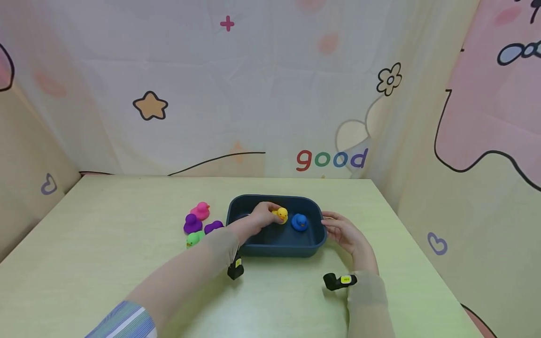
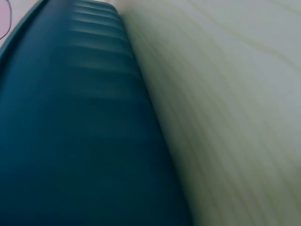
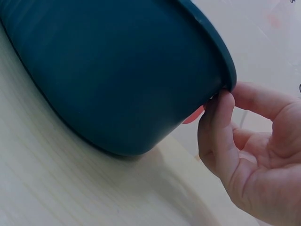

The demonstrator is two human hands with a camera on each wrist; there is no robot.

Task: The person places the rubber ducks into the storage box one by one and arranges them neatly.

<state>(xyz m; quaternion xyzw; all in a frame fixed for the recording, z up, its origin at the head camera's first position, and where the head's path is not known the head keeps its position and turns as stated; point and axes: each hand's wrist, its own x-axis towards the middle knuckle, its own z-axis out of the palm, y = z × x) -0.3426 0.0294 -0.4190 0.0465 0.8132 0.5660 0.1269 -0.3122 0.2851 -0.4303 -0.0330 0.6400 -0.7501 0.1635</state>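
My left hand (image 1: 262,215) reaches over the near-left part of a dark blue plastic bin (image 1: 279,251) and pinches a yellow rubber duck (image 1: 282,215) inside it. Just right of that duck, a blue rubber duck (image 1: 299,222) sits on the bin's floor. At the bin's right end, my right hand (image 1: 344,233) holds the rim, its thumb and fingertips bent against the edge in the right wrist view. Only the bin's outer side wall (image 2: 94,117) and table show in the left wrist view; the left hand is out of that picture.
Left of the bin stand a pink duck (image 1: 201,211), a purple duck (image 1: 192,224), a second purple duck (image 1: 213,226) and a green duck (image 1: 195,239), partly behind the left forearm. Printed curtains (image 1: 253,94) border the pale wooden table (image 1: 127,220) at the back and sides.
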